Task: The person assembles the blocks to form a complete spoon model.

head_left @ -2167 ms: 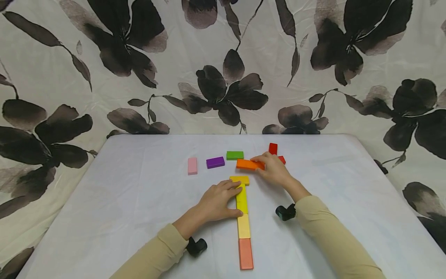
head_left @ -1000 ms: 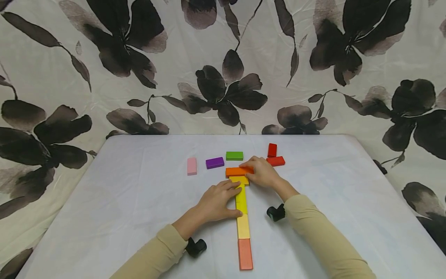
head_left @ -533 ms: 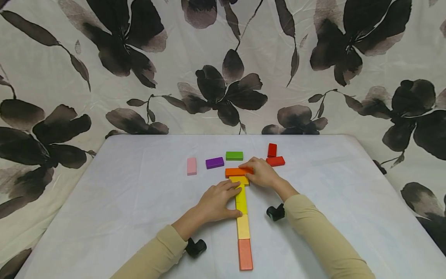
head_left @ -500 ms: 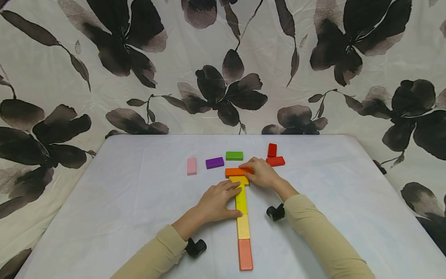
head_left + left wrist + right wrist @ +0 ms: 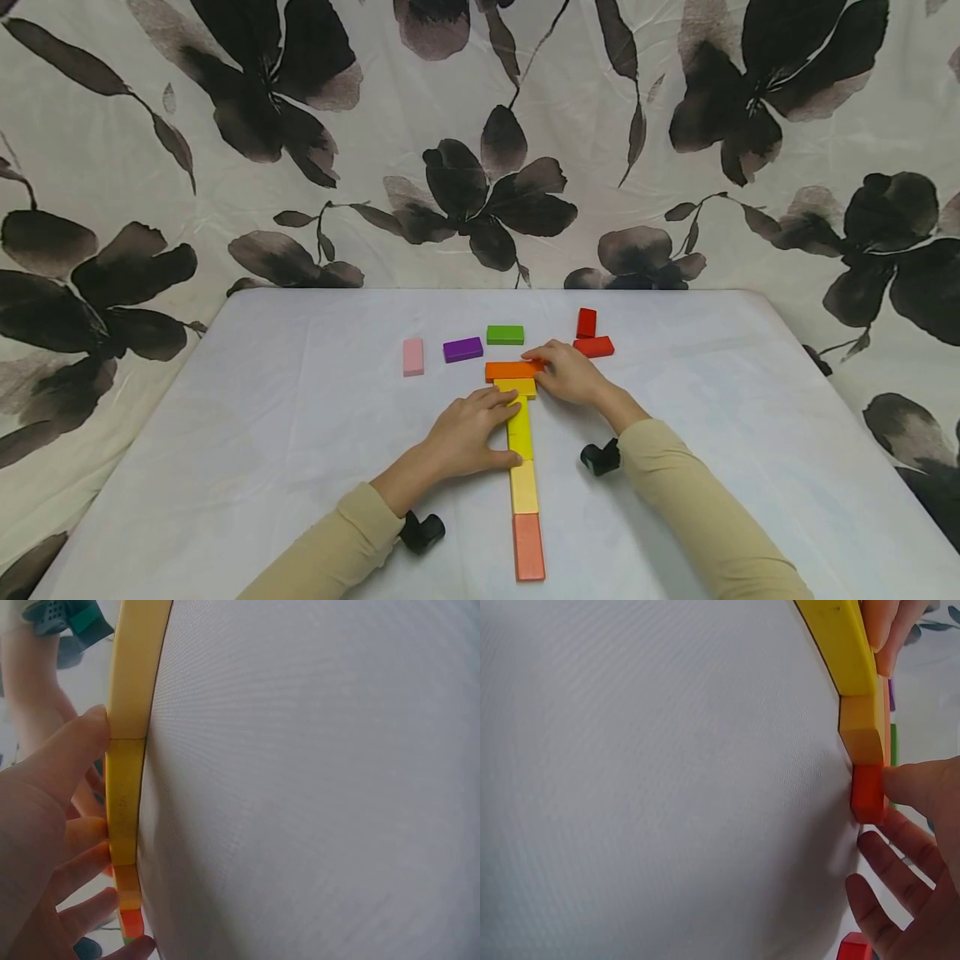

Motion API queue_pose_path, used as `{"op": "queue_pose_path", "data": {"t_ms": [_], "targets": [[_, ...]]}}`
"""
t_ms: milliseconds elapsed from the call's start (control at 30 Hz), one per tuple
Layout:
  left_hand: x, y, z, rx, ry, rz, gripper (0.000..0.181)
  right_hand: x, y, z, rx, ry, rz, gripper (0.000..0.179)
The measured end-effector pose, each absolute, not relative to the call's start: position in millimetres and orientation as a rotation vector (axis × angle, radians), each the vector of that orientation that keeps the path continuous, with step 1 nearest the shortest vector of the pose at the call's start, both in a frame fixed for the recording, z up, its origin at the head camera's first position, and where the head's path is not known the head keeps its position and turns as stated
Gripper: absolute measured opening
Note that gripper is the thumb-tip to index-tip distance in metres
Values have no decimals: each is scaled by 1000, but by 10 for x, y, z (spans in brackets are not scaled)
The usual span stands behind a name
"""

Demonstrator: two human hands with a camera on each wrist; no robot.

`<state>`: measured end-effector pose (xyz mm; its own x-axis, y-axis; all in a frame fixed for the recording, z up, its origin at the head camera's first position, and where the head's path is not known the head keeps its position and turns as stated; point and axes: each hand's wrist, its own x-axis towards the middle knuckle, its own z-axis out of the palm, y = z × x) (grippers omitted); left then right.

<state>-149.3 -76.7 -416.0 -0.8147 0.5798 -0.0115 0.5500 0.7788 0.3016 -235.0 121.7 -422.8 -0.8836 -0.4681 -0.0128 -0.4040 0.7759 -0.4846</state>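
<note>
Head view: left hand (image 5: 467,433), angled toward two o'clock, rests parted fingers on the yellow block (image 5: 520,435); right hand (image 5: 576,375) (angled toward ten) pinches the orange block (image 5: 508,372).

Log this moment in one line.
left hand: touching bright yellow rectangular block | right hand: holding orange rectangular block | green rectangular block: untouched

Head view: from above, forward-down across table (image 5: 300,433); wrist views: close, low, both catching bright-yellow block (image 5: 124,802).

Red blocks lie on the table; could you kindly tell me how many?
2: a far red block and, just in front of it, a near red block, both beyond the right hand.
</note>
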Motion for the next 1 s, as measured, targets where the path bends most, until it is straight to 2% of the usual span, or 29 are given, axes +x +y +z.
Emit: {"op": "queue_pose_path", "data": {"t_ms": [1000], "targets": [[-1498,-767,-4159,912,2855,458,70,-2341,1330,-4293,-718,2862,-854,36]]}}
